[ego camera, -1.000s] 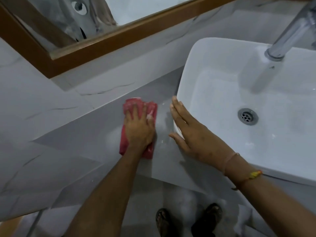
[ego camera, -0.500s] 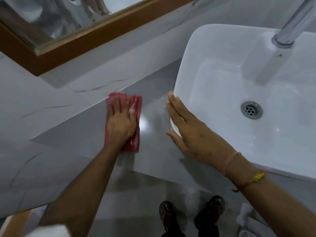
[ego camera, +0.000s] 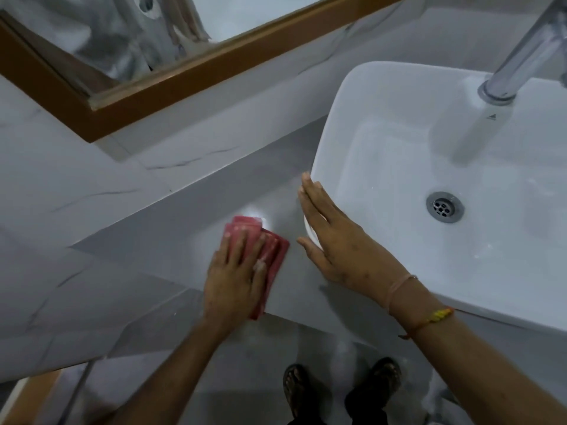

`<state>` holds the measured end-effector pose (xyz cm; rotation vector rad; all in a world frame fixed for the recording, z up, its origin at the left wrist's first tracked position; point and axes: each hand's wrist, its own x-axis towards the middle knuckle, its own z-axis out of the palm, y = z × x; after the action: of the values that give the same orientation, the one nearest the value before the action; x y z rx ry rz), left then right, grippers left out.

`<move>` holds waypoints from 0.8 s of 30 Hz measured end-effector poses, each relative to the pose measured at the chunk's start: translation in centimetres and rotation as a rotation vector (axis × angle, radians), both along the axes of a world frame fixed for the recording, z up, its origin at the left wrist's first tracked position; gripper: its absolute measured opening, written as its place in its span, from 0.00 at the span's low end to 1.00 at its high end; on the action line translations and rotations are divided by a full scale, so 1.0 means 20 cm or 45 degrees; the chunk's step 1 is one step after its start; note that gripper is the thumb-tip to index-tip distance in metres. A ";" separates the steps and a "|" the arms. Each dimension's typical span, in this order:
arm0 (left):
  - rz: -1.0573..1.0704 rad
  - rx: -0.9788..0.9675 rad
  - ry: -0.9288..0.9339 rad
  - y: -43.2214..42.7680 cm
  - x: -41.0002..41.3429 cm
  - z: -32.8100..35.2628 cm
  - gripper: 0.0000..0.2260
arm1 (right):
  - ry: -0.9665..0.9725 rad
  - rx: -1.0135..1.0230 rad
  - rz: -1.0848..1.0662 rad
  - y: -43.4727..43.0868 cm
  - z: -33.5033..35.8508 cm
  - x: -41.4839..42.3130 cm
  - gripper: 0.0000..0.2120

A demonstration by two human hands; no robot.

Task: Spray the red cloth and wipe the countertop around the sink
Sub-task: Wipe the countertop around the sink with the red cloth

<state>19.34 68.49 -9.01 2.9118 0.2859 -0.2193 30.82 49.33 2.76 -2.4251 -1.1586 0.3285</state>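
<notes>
A folded red cloth lies flat on the grey countertop, left of the white basin sink. My left hand presses down on the cloth with fingers spread over it; its near end reaches the counter's front edge. My right hand rests flat against the sink's left wall, fingers straight and together, holding nothing. No spray bottle is in view.
A chrome tap stands over the basin at the upper right; the drain sits in its middle. A wood-framed mirror hangs on the marble wall behind. My feet in sandals show on the floor below the counter edge.
My left hand slid the red cloth left along the counter, then back right and toward the front edge. My right hand stayed against the sink's side.
</notes>
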 end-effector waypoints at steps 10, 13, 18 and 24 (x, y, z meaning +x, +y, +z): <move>-0.020 0.183 -0.001 -0.30 0.40 0.03 0.28 | -0.079 -0.051 -0.013 0.00 0.02 0.00 0.30; -0.062 -0.021 -0.009 -0.45 0.11 0.02 0.25 | -0.086 -0.067 0.010 -0.02 0.02 -0.02 0.30; 0.158 -0.052 0.064 -0.06 0.02 0.01 0.26 | -0.103 -0.041 0.033 -0.01 0.01 -0.01 0.31; 0.228 0.108 -0.002 0.04 0.56 0.05 0.24 | 0.009 -0.015 0.001 0.02 -0.01 0.00 0.38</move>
<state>30.60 69.20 -8.09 2.9462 0.5654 -0.1806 30.83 49.71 2.50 -2.4318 -1.1577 0.3452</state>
